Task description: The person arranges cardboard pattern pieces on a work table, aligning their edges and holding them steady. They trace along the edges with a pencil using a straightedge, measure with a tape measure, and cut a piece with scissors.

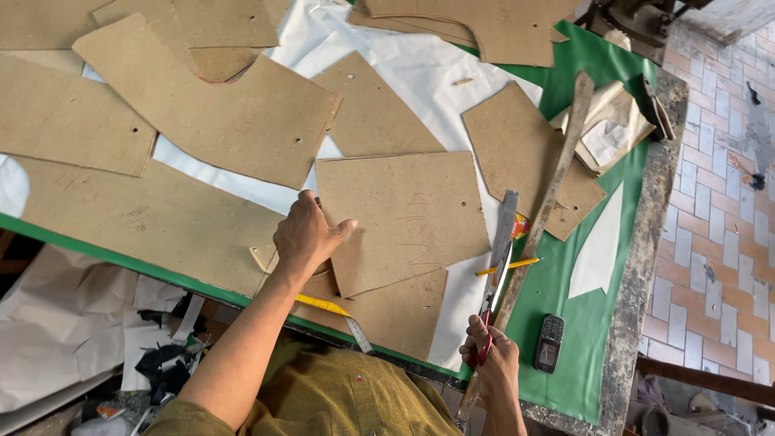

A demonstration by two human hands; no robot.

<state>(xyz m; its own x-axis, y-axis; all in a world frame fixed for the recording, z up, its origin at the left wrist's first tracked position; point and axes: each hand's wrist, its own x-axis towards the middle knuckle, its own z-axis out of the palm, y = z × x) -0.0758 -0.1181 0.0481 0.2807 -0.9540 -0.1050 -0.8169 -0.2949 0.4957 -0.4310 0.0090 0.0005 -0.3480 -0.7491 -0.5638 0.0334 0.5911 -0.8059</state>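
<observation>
Head view, lower centre: left hand (305,236) presses flat, fingers spread, on a cardboard pattern piece (404,218) while right hand (489,354), closed around red-handled scissors (494,299), looks ready to cut white fabric (456,303), needing a steady pattern.

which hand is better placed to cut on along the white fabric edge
Right, probably. The right hand already grips the red-handled scissors, blades pointing up the white fabric edge. The left hand lies flat on the brown cardboard pattern piece, pinning it, away from the scissors.

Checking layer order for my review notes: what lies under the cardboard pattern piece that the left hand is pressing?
Under the cardboard pattern piece pressed by the left hand lie white fabric and another cardboard piece. Whatever sits beneath its middle is covered.
</observation>
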